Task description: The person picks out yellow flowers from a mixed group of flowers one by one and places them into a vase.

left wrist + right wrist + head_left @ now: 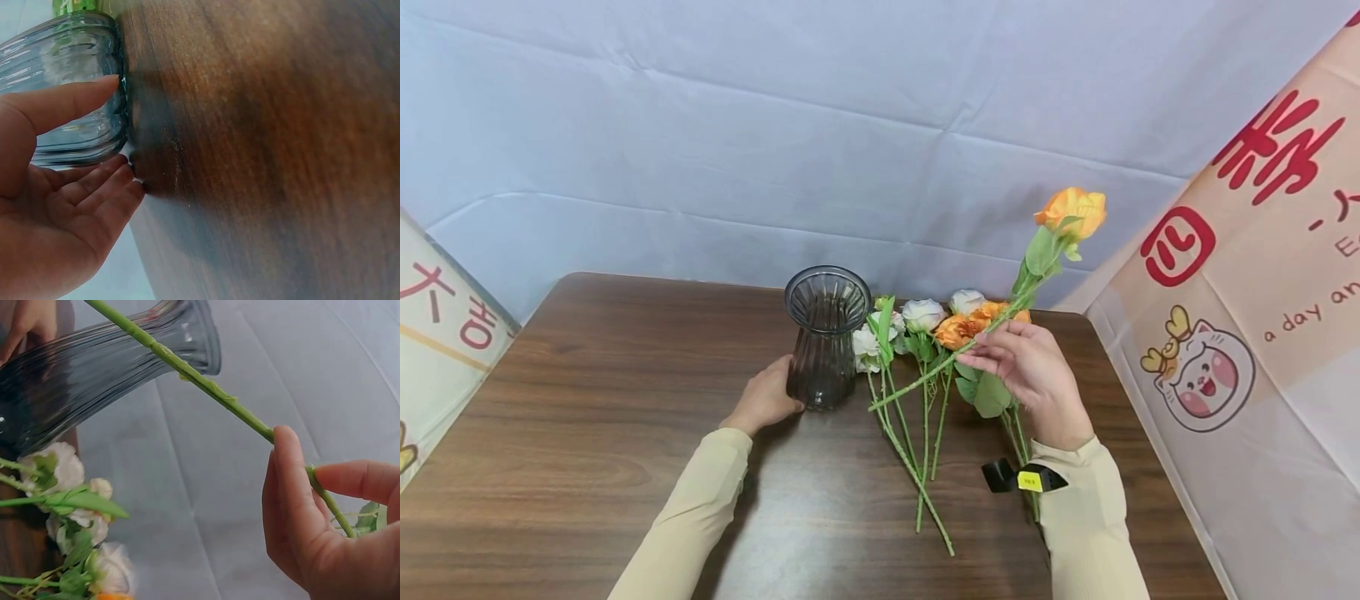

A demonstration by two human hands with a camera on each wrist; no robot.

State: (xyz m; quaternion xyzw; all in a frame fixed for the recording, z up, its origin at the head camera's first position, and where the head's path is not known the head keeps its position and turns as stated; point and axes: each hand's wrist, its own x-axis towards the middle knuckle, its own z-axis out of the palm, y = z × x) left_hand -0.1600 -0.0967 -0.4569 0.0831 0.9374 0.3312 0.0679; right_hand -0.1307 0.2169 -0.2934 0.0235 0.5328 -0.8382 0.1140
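A ribbed, smoky glass vase (825, 358) with a flared rim stands upright on the table. My left hand (766, 398) holds it low on its left side; in the left wrist view the thumb lies along the glass (75, 134) and the fingers are at the other side. Above the other flowers, my right hand (1026, 367) pinches the green stem (206, 384) of an orange rose (1072, 213) between thumb and fingers. The rose tilts, bloom up to the right, with its bare stem end pointing down left, right of the vase.
White flowers (922, 315) and orange flowers (957, 331) lie right of the vase, stems toward the near edge. The brown wooden table (625, 400) extends left. Pale cloth (737, 167) hangs behind, and a printed banner (1247, 292) stands at the right.
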